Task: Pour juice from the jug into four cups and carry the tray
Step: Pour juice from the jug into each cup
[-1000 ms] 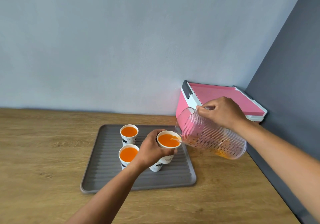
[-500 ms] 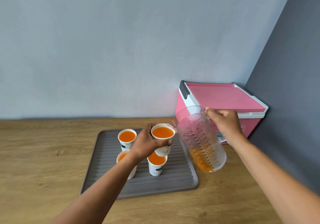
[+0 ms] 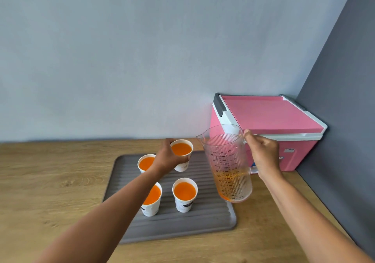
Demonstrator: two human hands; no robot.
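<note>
Full cup gripped upright in curled fingers of left hand over tray at its 1 o'clock corner (bare spot straight below); jug at cup's 3 o'clock, handle clasped in right hand.

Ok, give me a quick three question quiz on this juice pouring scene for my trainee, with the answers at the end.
1. True or false: all four cups are filled.
2. What does the left hand grip? A) a spoon B) a filled cup C) a cloth
3. Which hand holds the jug?

Key: 1 true. 2 B. 3 the right hand, by the handle.
</note>
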